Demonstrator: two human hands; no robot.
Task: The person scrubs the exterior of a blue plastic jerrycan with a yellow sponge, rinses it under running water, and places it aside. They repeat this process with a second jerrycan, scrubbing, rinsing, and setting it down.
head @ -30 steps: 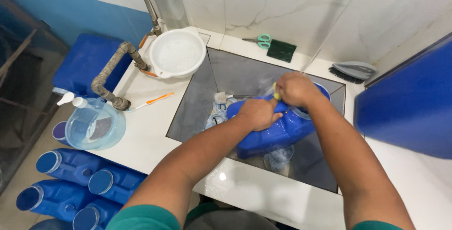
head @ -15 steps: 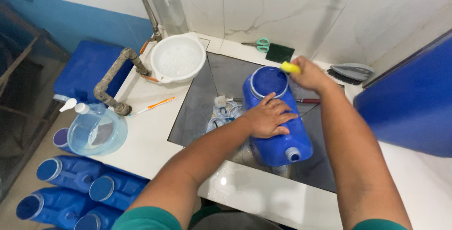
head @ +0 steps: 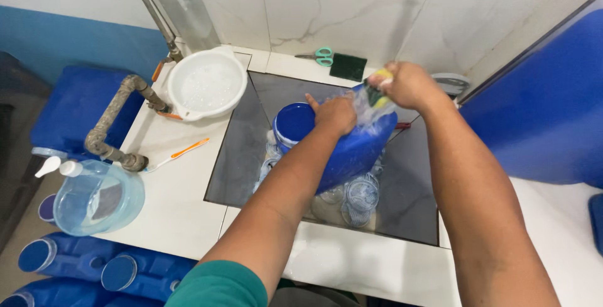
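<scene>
Blue jug (head: 352, 150) lies tilted in the sink (head: 239, 162). Left hand (head: 336, 113) flat on it, fingers spread; right hand (head: 405, 85) clenches sponge (head: 375, 93) on it. Jug likely light, stiff, wet-slippery; best braced by its body.

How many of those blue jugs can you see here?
5: one jug in the sink under both hands, four on the floor at bottom left. More may be hidden.
</scene>
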